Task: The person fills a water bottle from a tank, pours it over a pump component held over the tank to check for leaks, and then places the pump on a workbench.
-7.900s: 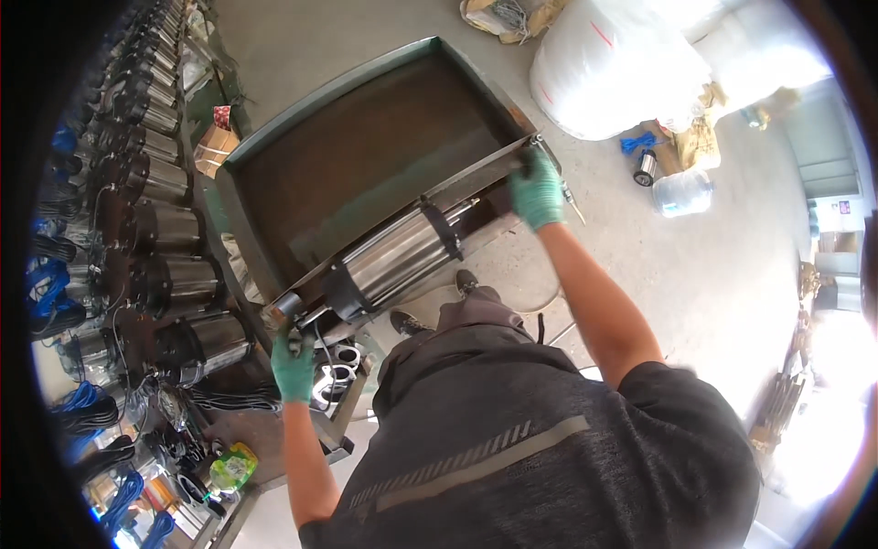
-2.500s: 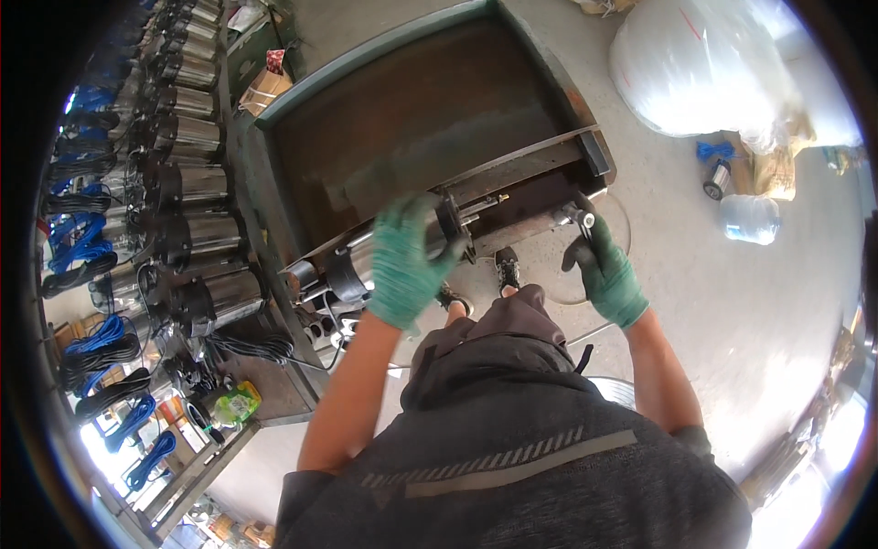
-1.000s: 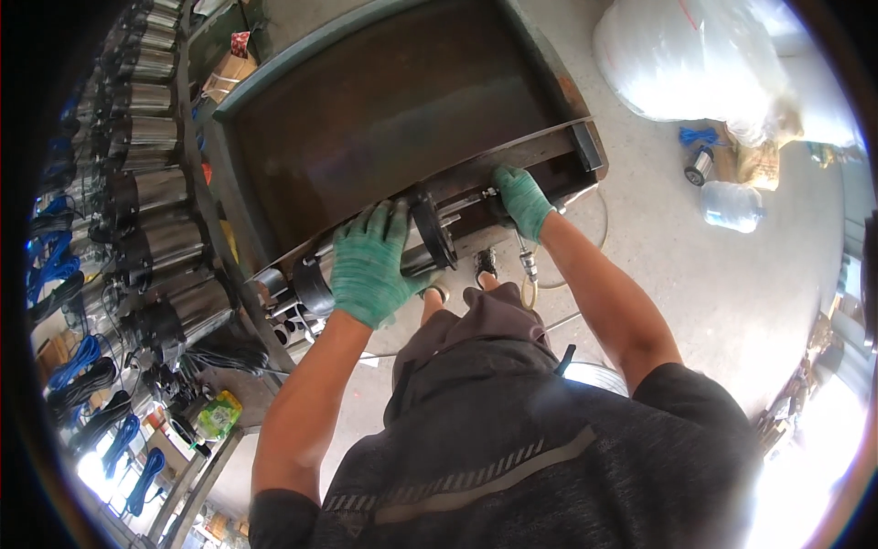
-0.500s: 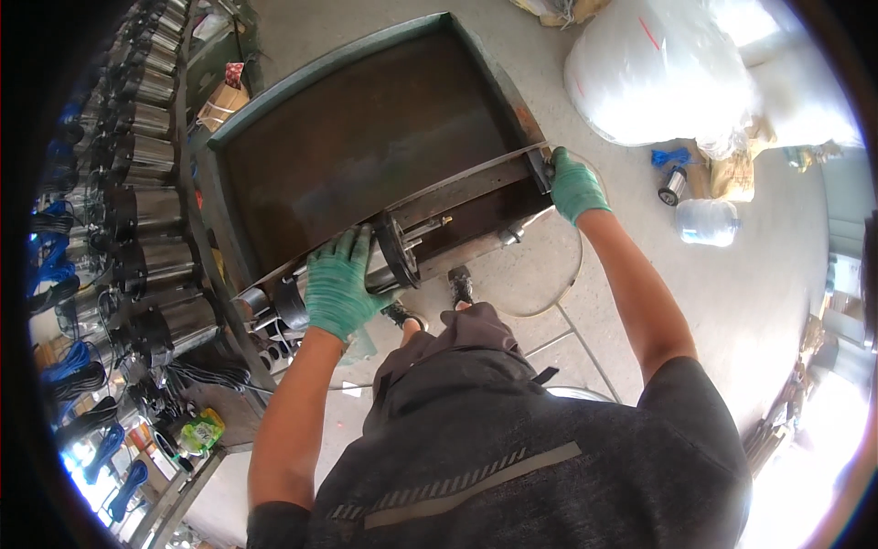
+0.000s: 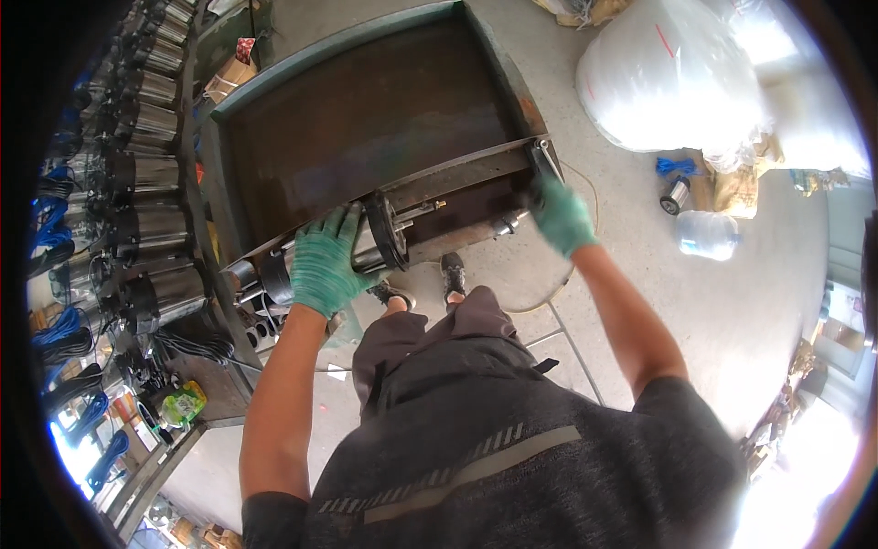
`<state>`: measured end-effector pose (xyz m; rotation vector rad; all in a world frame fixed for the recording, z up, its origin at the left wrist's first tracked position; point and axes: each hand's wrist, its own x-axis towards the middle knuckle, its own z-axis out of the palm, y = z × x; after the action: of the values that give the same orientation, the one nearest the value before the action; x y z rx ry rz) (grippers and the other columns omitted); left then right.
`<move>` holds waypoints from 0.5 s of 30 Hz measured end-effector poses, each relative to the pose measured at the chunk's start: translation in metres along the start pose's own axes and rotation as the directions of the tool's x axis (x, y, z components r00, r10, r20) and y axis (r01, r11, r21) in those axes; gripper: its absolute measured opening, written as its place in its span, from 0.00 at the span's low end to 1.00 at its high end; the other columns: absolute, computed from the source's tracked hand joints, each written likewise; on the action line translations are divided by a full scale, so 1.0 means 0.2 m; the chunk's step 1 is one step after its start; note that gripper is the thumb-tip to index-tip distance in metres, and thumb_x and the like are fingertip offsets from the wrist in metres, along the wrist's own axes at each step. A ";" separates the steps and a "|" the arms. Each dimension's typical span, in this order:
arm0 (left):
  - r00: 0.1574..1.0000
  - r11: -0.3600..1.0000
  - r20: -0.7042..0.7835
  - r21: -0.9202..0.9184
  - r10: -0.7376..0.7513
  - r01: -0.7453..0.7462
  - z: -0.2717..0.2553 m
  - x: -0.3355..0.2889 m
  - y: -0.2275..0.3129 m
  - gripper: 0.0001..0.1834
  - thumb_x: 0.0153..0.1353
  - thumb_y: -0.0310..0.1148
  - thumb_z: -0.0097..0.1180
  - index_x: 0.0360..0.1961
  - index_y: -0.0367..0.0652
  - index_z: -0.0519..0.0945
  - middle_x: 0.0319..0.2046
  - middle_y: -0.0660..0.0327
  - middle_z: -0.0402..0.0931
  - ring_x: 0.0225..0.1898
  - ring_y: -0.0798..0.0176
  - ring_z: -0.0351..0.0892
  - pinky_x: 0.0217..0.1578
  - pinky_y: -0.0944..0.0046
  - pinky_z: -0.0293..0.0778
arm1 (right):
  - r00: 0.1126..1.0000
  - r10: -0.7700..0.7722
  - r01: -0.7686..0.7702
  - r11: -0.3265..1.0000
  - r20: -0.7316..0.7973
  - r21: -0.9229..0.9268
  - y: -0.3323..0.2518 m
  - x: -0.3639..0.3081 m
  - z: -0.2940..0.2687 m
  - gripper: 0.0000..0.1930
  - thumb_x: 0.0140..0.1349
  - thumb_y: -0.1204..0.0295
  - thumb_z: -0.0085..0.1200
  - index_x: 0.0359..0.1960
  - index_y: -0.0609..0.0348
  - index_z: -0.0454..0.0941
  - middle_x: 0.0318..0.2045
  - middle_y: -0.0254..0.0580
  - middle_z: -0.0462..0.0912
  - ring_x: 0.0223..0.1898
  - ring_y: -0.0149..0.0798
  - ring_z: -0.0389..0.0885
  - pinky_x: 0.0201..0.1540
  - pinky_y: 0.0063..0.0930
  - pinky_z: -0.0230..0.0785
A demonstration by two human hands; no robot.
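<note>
My left hand [image 5: 326,265], in a green striped glove, wraps over a shiny steel cylinder [image 5: 368,245] lying across the near side of a dark metal tank [image 5: 249,215]. A black ring [image 5: 391,231] caps the cylinder's right end, and thin rods with a brassy tip [image 5: 439,204] stick out of it to the right. My right hand [image 5: 562,220], gloved the same way, is smeared by motion beside the tank's near right corner. A metal lever [image 5: 546,157] rises just above it; whether the fingers grip that lever cannot be made out. A metal fitting [image 5: 506,223] sits left of this hand.
Rows of steel motor-like cylinders [image 5: 174,240] with black ends and coiled cables stand along the left. At the far right are a large plastic-wrapped bundle [image 5: 672,78], a clear water jug [image 5: 707,235] and a lone cylinder [image 5: 675,195]. A thin hose [image 5: 596,206] curves over the floor.
My right hand has come down and slightly left from the tank's corner, uncovering the lever there. My left hand stays on the cylinder; the view has shifted slightly.
</note>
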<state>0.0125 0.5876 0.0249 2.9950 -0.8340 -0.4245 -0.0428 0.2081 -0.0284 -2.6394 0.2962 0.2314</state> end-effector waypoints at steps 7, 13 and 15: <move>0.998 1.000 -0.061 0.003 0.025 -0.025 0.01 0.02 0.01 0.62 0.36 0.59 0.75 0.72 0.44 0.63 0.65 0.51 0.67 0.65 0.45 0.67 0.66 0.45 0.60 | 0.994 0.035 -0.024 0.994 -0.103 0.105 0.06 -0.24 0.42 0.17 0.62 0.71 0.56 0.53 0.53 0.73 0.48 0.54 0.81 0.40 0.60 0.83 0.41 0.56 0.75; 0.999 0.999 -0.021 -0.004 0.038 -0.038 0.00 0.01 0.00 0.63 0.38 0.62 0.74 0.73 0.44 0.61 0.66 0.51 0.66 0.65 0.45 0.66 0.67 0.46 0.59 | 0.996 -0.078 0.076 0.997 -0.044 -0.029 0.07 -0.22 0.39 0.17 0.56 0.74 0.55 0.50 0.53 0.74 0.49 0.54 0.79 0.41 0.61 0.82 0.41 0.56 0.75; 0.999 0.999 0.003 -0.028 0.038 -0.038 -0.01 0.01 0.00 0.63 0.38 0.62 0.74 0.73 0.45 0.61 0.68 0.51 0.63 0.68 0.45 0.63 0.69 0.45 0.57 | 0.991 -0.127 0.128 0.991 0.033 -0.044 0.09 -0.25 0.33 0.15 0.55 0.73 0.55 0.46 0.53 0.75 0.47 0.53 0.79 0.44 0.60 0.81 0.43 0.55 0.75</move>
<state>0.0142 0.5870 0.0274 2.9483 -0.8761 -0.4377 -0.1024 0.2318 -0.0840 -2.6850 0.1127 0.2374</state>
